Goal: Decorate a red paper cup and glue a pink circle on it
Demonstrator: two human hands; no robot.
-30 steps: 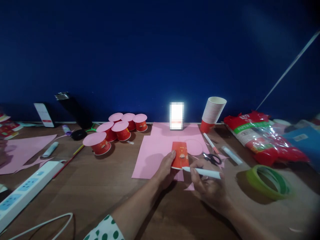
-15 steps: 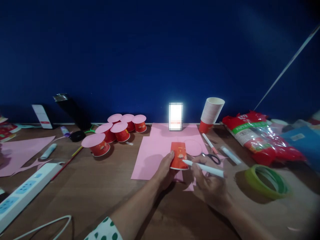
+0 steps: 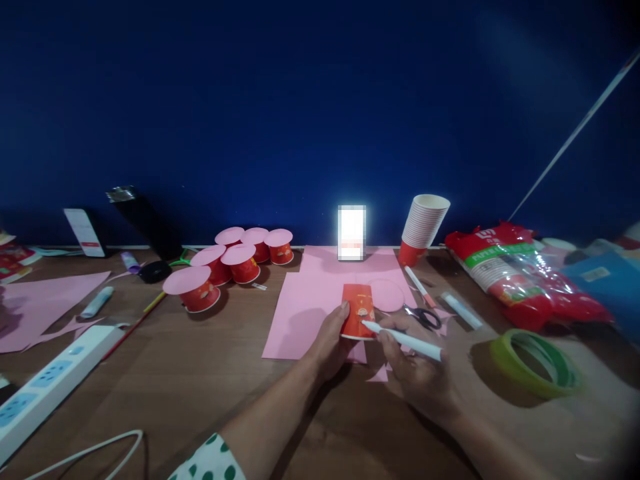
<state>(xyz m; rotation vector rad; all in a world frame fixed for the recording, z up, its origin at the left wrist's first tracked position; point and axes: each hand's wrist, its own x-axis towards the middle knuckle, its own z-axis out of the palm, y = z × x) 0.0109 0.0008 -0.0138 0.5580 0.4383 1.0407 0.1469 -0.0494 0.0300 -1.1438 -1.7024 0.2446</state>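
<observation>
1 head-worn view, facing forward and down, hands (image 3: 423, 373) near

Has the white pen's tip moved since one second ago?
Yes: the tip of the white pen has shifted up the picture, closer to the lit screen.

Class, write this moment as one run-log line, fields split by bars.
left hand: holds red paper cup | right hand: holds white marker, tip at cup | leftward: cups topped with pink discs | nearby: pink paper, scissors

Gap btwn hands (image 3: 329, 343) & topped cups (image 3: 243, 268); tape roll (image 3: 515, 375) (bulky) blocks R.
</observation>
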